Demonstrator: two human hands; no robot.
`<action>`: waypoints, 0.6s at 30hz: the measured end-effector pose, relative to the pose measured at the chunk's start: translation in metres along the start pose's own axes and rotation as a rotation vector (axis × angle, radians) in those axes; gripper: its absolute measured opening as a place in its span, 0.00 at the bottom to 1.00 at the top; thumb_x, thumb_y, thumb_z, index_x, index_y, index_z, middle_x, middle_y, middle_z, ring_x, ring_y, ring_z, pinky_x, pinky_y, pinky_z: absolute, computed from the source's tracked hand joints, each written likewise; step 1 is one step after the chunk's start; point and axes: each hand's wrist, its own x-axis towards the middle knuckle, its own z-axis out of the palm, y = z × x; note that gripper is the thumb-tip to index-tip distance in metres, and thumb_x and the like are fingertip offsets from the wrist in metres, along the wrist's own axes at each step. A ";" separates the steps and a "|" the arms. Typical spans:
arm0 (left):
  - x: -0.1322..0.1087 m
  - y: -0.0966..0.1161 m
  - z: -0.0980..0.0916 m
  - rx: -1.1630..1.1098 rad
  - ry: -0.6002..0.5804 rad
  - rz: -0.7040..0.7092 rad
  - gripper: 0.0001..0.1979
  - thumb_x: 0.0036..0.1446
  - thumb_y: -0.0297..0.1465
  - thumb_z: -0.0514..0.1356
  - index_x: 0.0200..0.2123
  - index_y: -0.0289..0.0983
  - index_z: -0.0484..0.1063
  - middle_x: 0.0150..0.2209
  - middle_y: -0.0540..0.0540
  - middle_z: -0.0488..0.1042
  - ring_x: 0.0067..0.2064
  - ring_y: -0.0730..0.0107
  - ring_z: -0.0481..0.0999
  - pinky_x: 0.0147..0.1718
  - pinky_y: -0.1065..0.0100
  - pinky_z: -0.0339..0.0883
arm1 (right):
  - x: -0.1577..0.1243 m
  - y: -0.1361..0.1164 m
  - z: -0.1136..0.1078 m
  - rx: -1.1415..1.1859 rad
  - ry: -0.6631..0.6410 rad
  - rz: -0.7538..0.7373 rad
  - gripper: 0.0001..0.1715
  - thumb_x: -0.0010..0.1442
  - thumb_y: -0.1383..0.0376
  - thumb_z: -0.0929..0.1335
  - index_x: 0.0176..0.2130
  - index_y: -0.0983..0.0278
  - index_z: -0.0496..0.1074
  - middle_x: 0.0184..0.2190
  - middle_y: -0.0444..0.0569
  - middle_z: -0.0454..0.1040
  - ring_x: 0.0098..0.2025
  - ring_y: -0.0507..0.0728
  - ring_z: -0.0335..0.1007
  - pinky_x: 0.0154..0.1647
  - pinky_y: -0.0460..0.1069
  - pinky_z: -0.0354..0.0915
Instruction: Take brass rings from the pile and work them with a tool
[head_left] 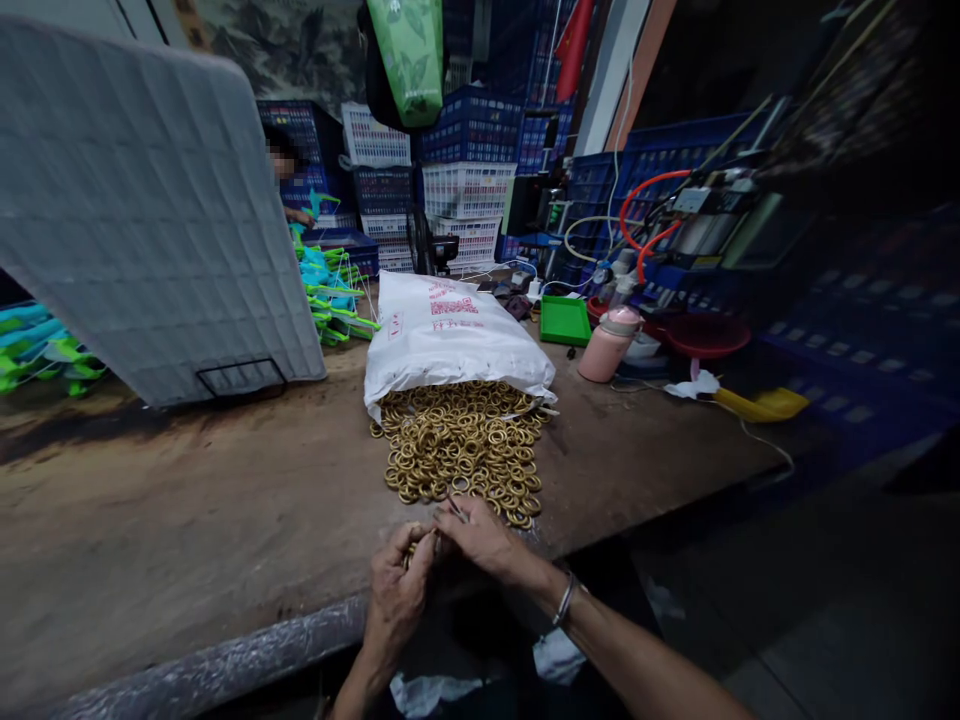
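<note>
My left hand [401,578] is closed near the table's front edge, and brass-coloured rings [409,556] show between its curled fingers. Against its fingertips comes my right hand [484,540], pinching a small thin tool [455,507] with a reddish and shiny metal part; its exact kind is too small to tell. Just beyond both hands spreads a heap of brass-coloured rings [465,455] on the brown table [225,500]. These rings spill from the open mouth of a white woven sack [457,345] with red print, lying on its side.
At left a grey padded panel [165,220] stands upright on the table. Behind it are green and blue plastic pieces [330,290] and a person's hand [300,216]. To the right stand a green tray [565,320], a pink bottle [609,345] and a red dish [707,335].
</note>
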 end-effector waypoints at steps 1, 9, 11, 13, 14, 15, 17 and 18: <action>0.000 0.001 0.000 -0.008 0.002 -0.021 0.10 0.46 0.36 0.58 0.23 0.36 0.72 0.20 0.51 0.70 0.24 0.72 0.68 0.25 0.74 0.62 | -0.001 -0.001 0.001 -0.037 0.006 -0.026 0.14 0.52 0.61 0.61 0.21 0.66 0.63 0.16 0.39 0.59 0.20 0.46 0.51 0.20 0.41 0.49; -0.002 -0.006 0.004 -0.283 -0.155 -0.407 0.17 0.42 0.45 0.59 0.23 0.36 0.64 0.14 0.57 0.60 0.12 0.83 0.54 0.10 0.78 0.47 | -0.005 -0.006 0.003 -0.167 0.043 -0.048 0.14 0.53 0.62 0.61 0.19 0.66 0.61 0.16 0.38 0.56 0.21 0.47 0.49 0.20 0.42 0.47; -0.003 -0.005 0.004 -0.332 -0.166 -0.425 0.17 0.41 0.45 0.59 0.23 0.36 0.63 0.14 0.57 0.60 0.12 0.83 0.54 0.10 0.79 0.46 | -0.005 -0.006 0.003 -0.165 0.033 -0.052 0.14 0.53 0.62 0.60 0.19 0.66 0.60 0.16 0.38 0.56 0.20 0.46 0.49 0.20 0.42 0.48; -0.004 -0.002 0.004 -0.356 -0.160 -0.410 0.18 0.42 0.45 0.59 0.22 0.36 0.62 0.14 0.58 0.60 0.12 0.84 0.54 0.10 0.79 0.46 | -0.005 -0.005 0.003 -0.127 0.014 -0.053 0.15 0.54 0.62 0.60 0.20 0.66 0.60 0.16 0.39 0.57 0.20 0.46 0.50 0.20 0.41 0.49; -0.005 0.000 0.004 -0.361 -0.153 -0.403 0.18 0.42 0.45 0.59 0.21 0.36 0.61 0.13 0.58 0.59 0.12 0.84 0.54 0.10 0.79 0.46 | -0.004 -0.004 0.003 -0.097 0.005 -0.046 0.15 0.54 0.61 0.59 0.20 0.66 0.60 0.16 0.39 0.58 0.20 0.46 0.51 0.20 0.41 0.50; -0.005 0.002 0.004 -0.363 -0.144 -0.400 0.18 0.41 0.46 0.59 0.21 0.36 0.61 0.13 0.58 0.59 0.11 0.84 0.54 0.10 0.79 0.45 | -0.004 -0.002 0.002 -0.071 0.001 -0.037 0.15 0.55 0.61 0.59 0.21 0.66 0.61 0.17 0.39 0.59 0.20 0.46 0.52 0.21 0.41 0.51; -0.005 0.005 0.004 -0.363 -0.133 -0.402 0.19 0.41 0.46 0.59 0.21 0.36 0.61 0.13 0.59 0.58 0.11 0.85 0.53 0.10 0.79 0.45 | -0.003 0.002 0.001 -0.075 0.020 -0.036 0.16 0.56 0.62 0.57 0.21 0.66 0.62 0.17 0.40 0.61 0.20 0.47 0.55 0.22 0.42 0.52; -0.005 0.005 0.005 -0.358 -0.122 -0.402 0.19 0.41 0.46 0.59 0.21 0.36 0.61 0.13 0.58 0.59 0.11 0.85 0.53 0.10 0.79 0.45 | -0.003 0.003 0.000 -0.119 0.039 -0.053 0.17 0.57 0.63 0.57 0.21 0.66 0.62 0.17 0.41 0.62 0.21 0.47 0.55 0.23 0.42 0.52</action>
